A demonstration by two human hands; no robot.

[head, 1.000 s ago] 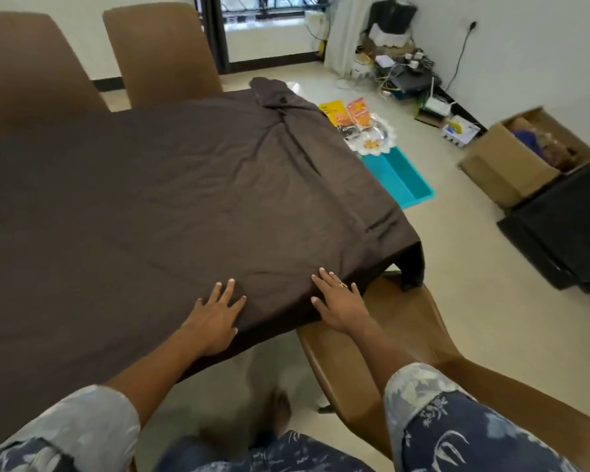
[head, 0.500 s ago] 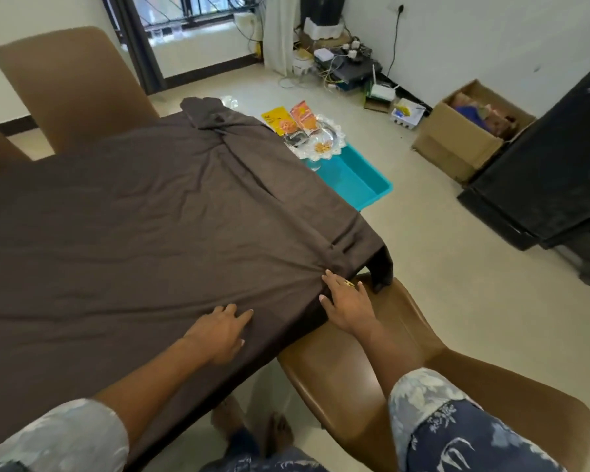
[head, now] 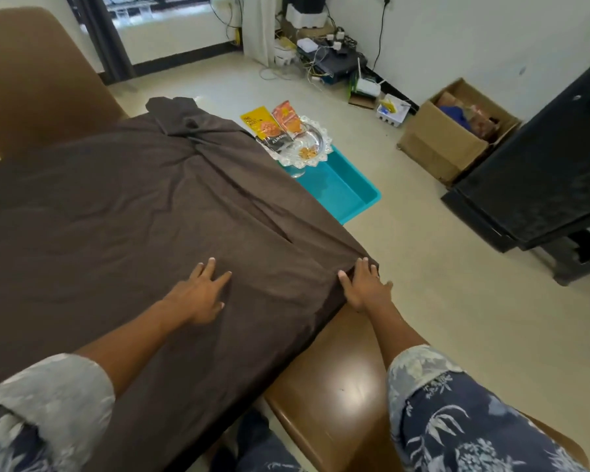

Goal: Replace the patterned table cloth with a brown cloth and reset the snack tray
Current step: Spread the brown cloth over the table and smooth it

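Teal tub (head: 341,195), snack tray (head: 317,146), cardboard box (head: 436,144) on floor beyond brown cloth (head: 116,216).

Snack tray (head: 325,144) partly behind brown cloth (head: 116,216)

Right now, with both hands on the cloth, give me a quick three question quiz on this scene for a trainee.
1. True or false: the snack tray already stands on the brown cloth.
2. Where does the right hand press? A: on a chair back. B: at the cloth's near right corner. C: on the cardboard box.
3. Fill in: the left hand lies ___ on the cloth, fingers straight.
Key: 1 false, it is off the table, by the teal tub. 2 B. 3 flat.
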